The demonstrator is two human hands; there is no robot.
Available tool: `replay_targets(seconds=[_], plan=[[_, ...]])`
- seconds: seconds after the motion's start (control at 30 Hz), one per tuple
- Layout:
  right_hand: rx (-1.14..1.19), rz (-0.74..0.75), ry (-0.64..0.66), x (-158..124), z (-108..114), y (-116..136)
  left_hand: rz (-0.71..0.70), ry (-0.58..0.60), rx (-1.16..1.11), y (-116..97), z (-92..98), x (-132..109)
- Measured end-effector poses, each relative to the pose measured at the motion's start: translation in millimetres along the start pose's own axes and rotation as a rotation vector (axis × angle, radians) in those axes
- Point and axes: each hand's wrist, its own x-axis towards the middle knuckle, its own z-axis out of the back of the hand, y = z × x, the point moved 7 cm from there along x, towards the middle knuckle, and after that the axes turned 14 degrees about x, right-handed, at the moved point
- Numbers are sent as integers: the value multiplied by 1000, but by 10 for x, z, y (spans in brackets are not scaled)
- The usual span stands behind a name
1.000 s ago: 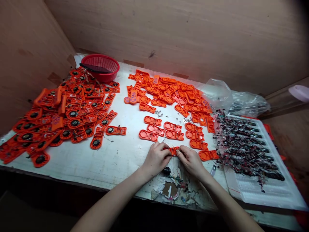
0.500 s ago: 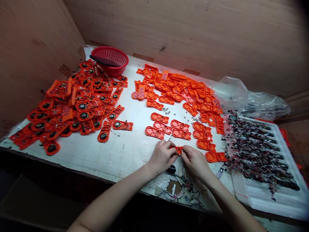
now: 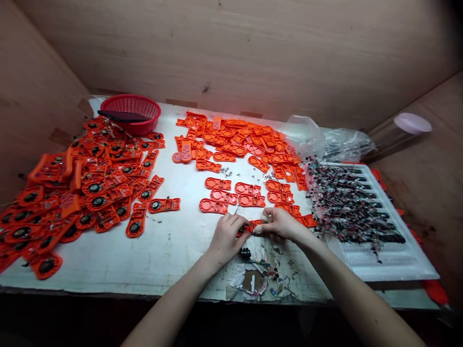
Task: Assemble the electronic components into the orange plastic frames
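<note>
My left hand (image 3: pixel 227 236) is closed around the left end of a small orange plastic casing (image 3: pixel 255 224), low over the table. At the casing's right end, my right hand (image 3: pixel 280 224) pinches it with thumb and bent fingers; whether a small part is also between them is too fine to see. My fingers hide much of the casing. Just beyond my hands, open orange casing halves (image 3: pixel 251 200) lie hollow side up in short rows. A small black cylindrical part (image 3: pixel 245 253) and thin wires (image 3: pixel 265 264) lie just below my hands.
A heap of orange casings with round speaker-like discs (image 3: pixel 97 188) covers the left side, beside a red basket (image 3: pixel 154 112). More casings (image 3: pixel 238 135) are piled at the back, near small metal pieces (image 3: pixel 267 178). A white foam tray (image 3: pixel 401 265) of wired parts and plastic bags (image 3: pixel 343 143) are right.
The view has swung to the right, bringing a clear tube with a pale lid into sight. My right hand has turned, its fingers raised more over the casing. The left keeps its hold.
</note>
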Motion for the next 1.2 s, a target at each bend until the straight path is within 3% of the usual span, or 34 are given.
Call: replay_targets(seconds=[0.1, 0.2, 0.3, 0.37, 0.43, 0.5, 0.6, 0.67, 0.73, 0.87, 0.97, 1.07, 1.13, 1.2], plan=[[-149, -123, -17, 103, 31, -36, -7, -4, -11, 20, 16, 9], [-242, -156, -15, 188, 54, -12, -9, 18, -4, 15, -16, 24], [-222, -89, -46, 201, 60, 32, -20, 37, 69, -86, -46, 33], [-205, 11, -73, 118, 56, 56, -38, 23, 161, -162, 35, 18], [-156, 210, -76, -61, 34, 97, -42, -45, 236, -136, 289, -24], [-93, 433, -56, -328, 10, 96, 5, -181, 293, 78, 729, -100], [-127, 529, -59, -684, -3, -96, 200, -389, 538, 647, 1443, -274], [-216, 566, -64, -841, -58, -196, 214, -381, 655, 903, 1637, -325], [-312, 649, -70, -921, -186, -201, 148, -342, 678, 956, 1573, -305], [-545, 790, -164, -881, -568, -45, -27, -121, 582, 701, 948, -141], [-693, 783, -222, -805, -759, 63, -69, -140, 520, 458, 659, -89], [-604, 831, -173, -774, -745, 129, -105, -193, 434, 235, 511, -75], [-543, 856, -168, -735, -629, 131, -120, -236, 394, 90, 447, -50], [-494, 870, -197, -689, -484, 115, -119, -207, 272, -29, 361, -29]])
